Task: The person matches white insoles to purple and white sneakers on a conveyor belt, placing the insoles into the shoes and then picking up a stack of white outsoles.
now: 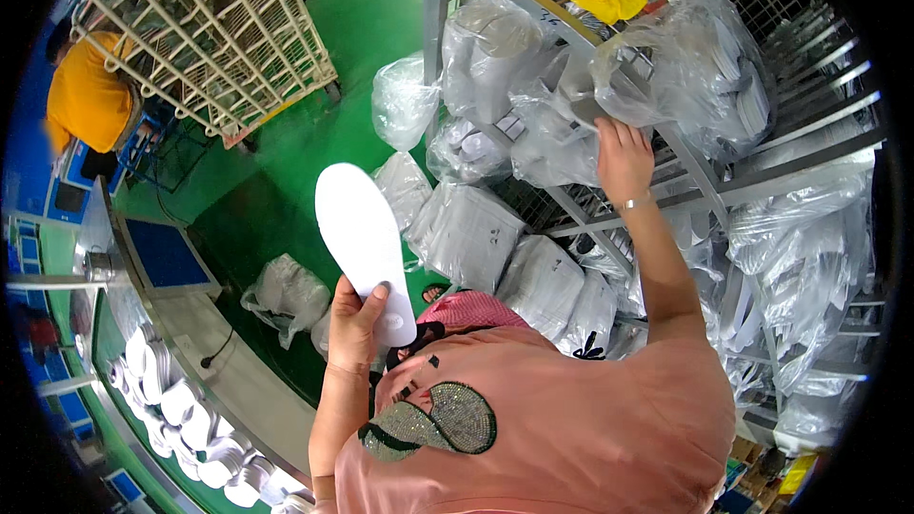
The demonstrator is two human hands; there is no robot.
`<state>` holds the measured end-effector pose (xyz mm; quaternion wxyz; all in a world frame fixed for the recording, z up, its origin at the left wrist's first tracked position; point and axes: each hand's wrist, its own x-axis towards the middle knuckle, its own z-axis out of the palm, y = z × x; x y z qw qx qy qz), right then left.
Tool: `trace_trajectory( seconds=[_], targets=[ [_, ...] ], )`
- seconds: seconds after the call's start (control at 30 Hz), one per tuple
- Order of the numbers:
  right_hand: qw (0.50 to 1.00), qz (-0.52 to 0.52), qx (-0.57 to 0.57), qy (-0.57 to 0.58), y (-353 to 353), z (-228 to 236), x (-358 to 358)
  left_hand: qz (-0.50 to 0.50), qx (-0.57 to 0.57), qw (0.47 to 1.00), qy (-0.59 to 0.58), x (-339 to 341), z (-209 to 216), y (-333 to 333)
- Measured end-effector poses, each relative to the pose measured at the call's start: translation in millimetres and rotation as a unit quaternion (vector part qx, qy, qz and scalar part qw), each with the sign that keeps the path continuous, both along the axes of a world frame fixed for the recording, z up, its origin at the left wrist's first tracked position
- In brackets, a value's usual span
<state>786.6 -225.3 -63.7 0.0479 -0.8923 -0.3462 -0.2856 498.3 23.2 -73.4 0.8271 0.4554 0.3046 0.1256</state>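
Note:
A white insole (360, 228) is upright in my left hand (358, 322), its heel end pinched with the thumb on its face. On the right, my right hand (625, 160) reaches up to the metal rack with fingers bent over the edge of a grey insole (590, 112). Clear plastic bags partly cover that grey piece, so its full shape is hidden. Close to the right hand lies a clear plastic bag (685, 71) of stacked insoles; another clear bag (557, 143) sits just left of it.
Wrapped bundles (466, 233) lie on the green floor beside the rack frame (700, 167). A wire cage trolley (214, 38) stands at upper left, near a person in an orange shirt (90, 95). Stacks of white insoles (195, 419) line the bench (214, 328) at lower left.

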Motion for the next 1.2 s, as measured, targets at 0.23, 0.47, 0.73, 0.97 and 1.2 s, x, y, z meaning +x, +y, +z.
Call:
trace_trajectory(
  seconds=[0.23, 0.47, 0.73, 0.97, 1.2],
  targets=[
    [0.86, 0.23, 0.267, 0.368, 77.0, 77.1, -84.5, -0.188, 0.353, 0.909, -0.112, 0.9, 8.2, 1.0],
    [0.699, 0.424, 0.236, 0.525, 178.7, 62.0, -124.7, -0.123, 0.239, 0.958, -0.103, -29.7, 23.2, -7.3],
    [0.475, 0.602, 0.143, 0.626, 277.2, 39.7, -274.2, 0.12, -0.015, 0.993, -0.02, -171.8, 21.6, 8.7],
    [0.32, 0.506, 0.078, 0.797, 302.8, 19.0, -460.6, 0.384, -0.095, 0.917, -0.061, -349.2, 9.6, -5.8],
    [0.365, 0.603, -0.041, 0.708, 294.1, 7.2, -637.9, 0.537, -0.072, 0.835, -0.091, -494.0, 1.9, -45.0]
  ],
)
